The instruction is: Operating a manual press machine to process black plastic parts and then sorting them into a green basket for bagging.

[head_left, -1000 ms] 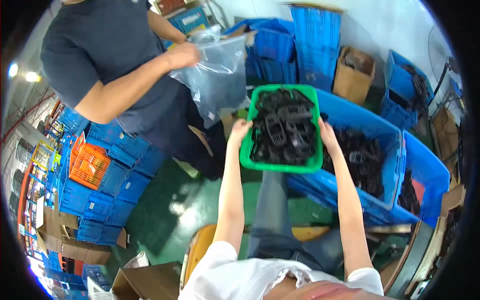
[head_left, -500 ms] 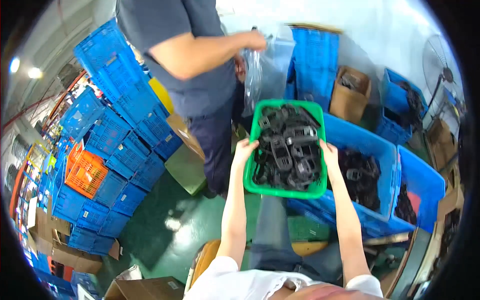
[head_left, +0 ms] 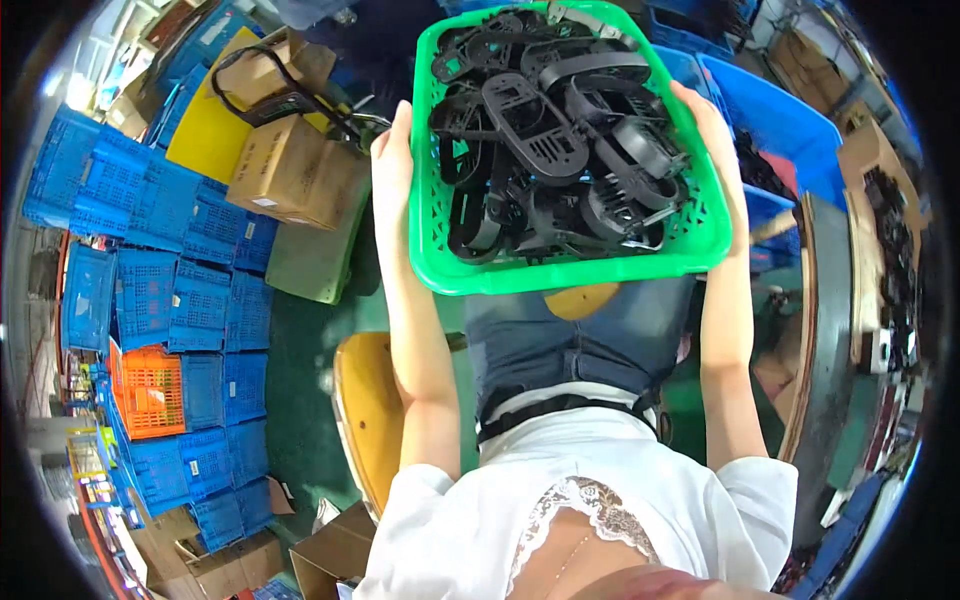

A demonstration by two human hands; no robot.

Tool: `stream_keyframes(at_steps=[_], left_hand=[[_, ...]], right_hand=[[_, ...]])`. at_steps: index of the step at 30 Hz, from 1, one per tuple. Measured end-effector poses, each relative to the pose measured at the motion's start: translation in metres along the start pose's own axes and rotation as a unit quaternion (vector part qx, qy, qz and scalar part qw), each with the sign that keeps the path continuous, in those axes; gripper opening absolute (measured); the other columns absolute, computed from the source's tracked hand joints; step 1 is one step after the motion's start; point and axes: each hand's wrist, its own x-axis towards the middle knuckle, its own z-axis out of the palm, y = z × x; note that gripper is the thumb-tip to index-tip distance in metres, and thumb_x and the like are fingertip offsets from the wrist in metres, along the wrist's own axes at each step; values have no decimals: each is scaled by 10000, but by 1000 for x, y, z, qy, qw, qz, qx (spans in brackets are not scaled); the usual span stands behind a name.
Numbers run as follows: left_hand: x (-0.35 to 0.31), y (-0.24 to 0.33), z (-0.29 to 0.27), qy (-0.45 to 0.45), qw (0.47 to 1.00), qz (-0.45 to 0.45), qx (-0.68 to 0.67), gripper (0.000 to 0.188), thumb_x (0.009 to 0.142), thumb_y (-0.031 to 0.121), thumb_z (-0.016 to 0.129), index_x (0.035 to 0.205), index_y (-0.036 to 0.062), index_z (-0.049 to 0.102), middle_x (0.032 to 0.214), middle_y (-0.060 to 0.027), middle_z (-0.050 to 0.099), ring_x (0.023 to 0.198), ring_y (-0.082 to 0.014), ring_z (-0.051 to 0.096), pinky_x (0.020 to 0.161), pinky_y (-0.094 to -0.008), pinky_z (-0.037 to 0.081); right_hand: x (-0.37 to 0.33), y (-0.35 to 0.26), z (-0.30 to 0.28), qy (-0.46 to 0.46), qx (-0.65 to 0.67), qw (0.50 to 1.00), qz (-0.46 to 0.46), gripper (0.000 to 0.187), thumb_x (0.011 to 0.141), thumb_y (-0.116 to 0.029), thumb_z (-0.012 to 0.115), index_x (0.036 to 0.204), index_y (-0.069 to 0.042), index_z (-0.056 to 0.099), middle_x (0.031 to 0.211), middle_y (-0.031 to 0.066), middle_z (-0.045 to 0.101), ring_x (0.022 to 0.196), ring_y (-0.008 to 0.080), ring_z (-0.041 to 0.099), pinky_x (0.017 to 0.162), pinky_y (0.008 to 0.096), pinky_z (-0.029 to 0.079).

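A green plastic basket [head_left: 570, 279] is held up in front of me, over my lap. It is heaped with black plastic parts [head_left: 537, 128], several of them long, rounded and slotted. My left hand [head_left: 394, 148] grips the basket's left side, its fingers partly hidden behind the wall. On the opposite side my right hand [head_left: 706, 115] is closed on the rim, its fingers mostly out of sight. Both arms reach forward, with the basket between them and tilted toward me.
Blue crates [head_left: 150, 205] are stacked at the left, with an orange crate [head_left: 150, 392] among them. A cardboard box [head_left: 290, 170] stands near another person's dark clothing [head_left: 370, 45]. Right of the basket is a blue bin [head_left: 785, 105]; a workbench [head_left: 835, 330] runs along the right. A yellow seat [head_left: 368, 420] is beside me.
The green basket has come closer to me, held in both hands, and appears larger and higher. My view has turned, so the other person is now mostly behind the basket.
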Motion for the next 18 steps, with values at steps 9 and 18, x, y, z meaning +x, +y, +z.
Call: stream_keyframes(at_steps=[9, 18], left_hand=[[-30, -5, 43, -35, 999, 13, 37, 301, 799, 357, 574, 700, 73, 563, 563, 48, 441, 483, -47, 383, 445, -213, 283], [-48, -23, 128, -217, 968, 98, 84, 276, 804, 254, 594, 602, 138, 444, 546, 101, 360, 467, -8, 298, 420, -206, 198]], right_hand=[[-87, -36, -58, 174, 86, 980, 52, 348, 751, -282, 634, 991, -34, 583, 823, -2, 552, 725, 71, 481, 645, 201, 368], [-152, -23, -133, 326, 103, 938, 55, 416, 766, -267, 638, 1062, 8, 538, 1007, 46, 549, 955, 110, 474, 840, 223, 347]])
